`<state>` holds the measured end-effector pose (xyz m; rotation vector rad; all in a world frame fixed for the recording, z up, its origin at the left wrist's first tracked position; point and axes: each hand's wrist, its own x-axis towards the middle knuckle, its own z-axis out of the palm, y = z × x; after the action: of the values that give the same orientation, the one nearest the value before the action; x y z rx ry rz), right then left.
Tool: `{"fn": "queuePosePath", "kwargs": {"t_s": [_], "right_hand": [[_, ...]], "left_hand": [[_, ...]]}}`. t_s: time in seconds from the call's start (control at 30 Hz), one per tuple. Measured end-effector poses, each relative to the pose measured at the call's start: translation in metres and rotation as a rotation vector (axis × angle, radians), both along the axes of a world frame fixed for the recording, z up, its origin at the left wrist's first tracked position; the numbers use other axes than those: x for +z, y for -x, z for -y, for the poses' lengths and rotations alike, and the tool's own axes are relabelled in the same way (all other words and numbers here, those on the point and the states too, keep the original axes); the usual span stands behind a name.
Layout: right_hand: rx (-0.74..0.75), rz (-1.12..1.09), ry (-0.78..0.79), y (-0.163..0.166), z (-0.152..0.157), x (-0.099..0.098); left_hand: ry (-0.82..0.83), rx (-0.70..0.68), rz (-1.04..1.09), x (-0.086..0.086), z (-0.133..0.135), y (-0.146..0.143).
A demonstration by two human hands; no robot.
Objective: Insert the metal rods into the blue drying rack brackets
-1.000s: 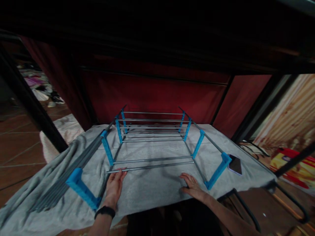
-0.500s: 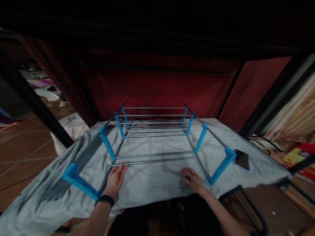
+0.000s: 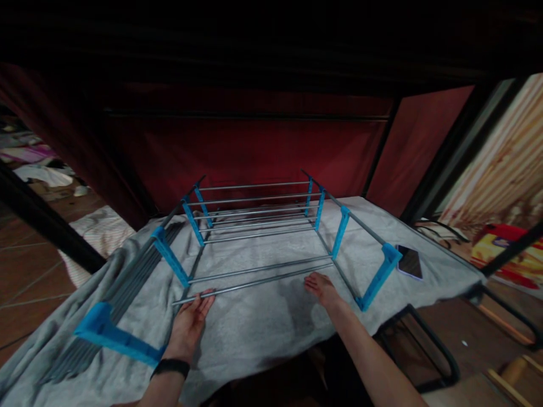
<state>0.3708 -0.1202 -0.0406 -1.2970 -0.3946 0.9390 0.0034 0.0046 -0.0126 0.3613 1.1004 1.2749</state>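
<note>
A rack frame of grey metal tubes and blue plastic brackets (image 3: 169, 257) lies on a grey blanket (image 3: 254, 322). My left hand (image 3: 192, 316), with a dark band at the wrist, grips a thin metal tube (image 3: 254, 282) close to its left end. This tube runs across the near part of the frame, and its left end juts past my fingers. Just below the tube's right end is my right hand (image 3: 321, 287), fingers stretched out and holding nothing. To its right stands another blue bracket (image 3: 377, 277) joined to the side tubes.
Several loose tubes (image 3: 114, 305) lie bundled on the blanket at the left. A phone (image 3: 409, 262) rests to the right of the frame. A black metal chair frame (image 3: 424, 350) stands at the lower right, and a red-and-yellow box (image 3: 509, 254) is beyond it.
The view has shifted right, so the rack appears further left. My right hand has moved up closer to the tube's right end. My left hand keeps its grip on the tube.
</note>
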Motion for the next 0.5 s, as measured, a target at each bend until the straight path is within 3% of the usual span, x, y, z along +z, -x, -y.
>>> {"fn": "queuePosePath", "kwargs": {"t_s": [0.27,0.5], "right_hand": [[-0.080,-0.137,-0.117,-0.011,-0.013,0.015],[-0.134,-0.215,-0.229,-0.030,-0.034,0.034]], "left_hand": [[0.018,0.007,0.012,0.015,-0.007,0.002],[0.096,0.050,0.003,0.014,-0.031,-0.001]]}}
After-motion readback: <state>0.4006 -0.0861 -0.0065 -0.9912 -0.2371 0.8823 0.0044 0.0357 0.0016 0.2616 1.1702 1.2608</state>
